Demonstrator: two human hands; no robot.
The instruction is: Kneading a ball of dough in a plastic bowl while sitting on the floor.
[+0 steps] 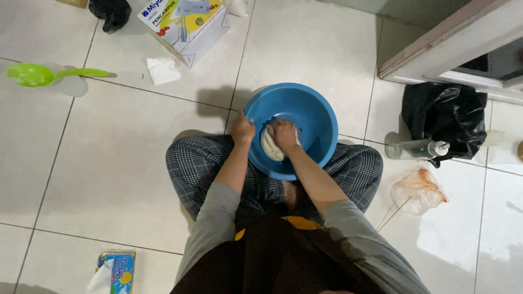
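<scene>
You sat cross-legged on a floor of large, glossy off-white ceramic tiles with thin dark grout lines, near a pale painted door frame at the upper right. Your checked grey trousers looked soft and woven, your sleeves a plain grey knit.

A round, smooth blue plastic basin rested between your knees, tilted slightly toward you. Your left hand gripped its near rim, fingers curled over the edge. Your right hand was clenched into a fist and pressed down into a pale, soft lump of dough, which lay against the basin's near inner wall.

Around you lay a bright green plastic ladle with a long handle, a crumpled white tissue, and a white printed cardboard box at the top. To your right sat a crinkled, shiny black plastic bag, a clear plastic bottle lying on its side just beside it, and a thin, transparent plastic bag with reddish smears. A soft yellow and blue tissue packet lay at the lower left.
</scene>
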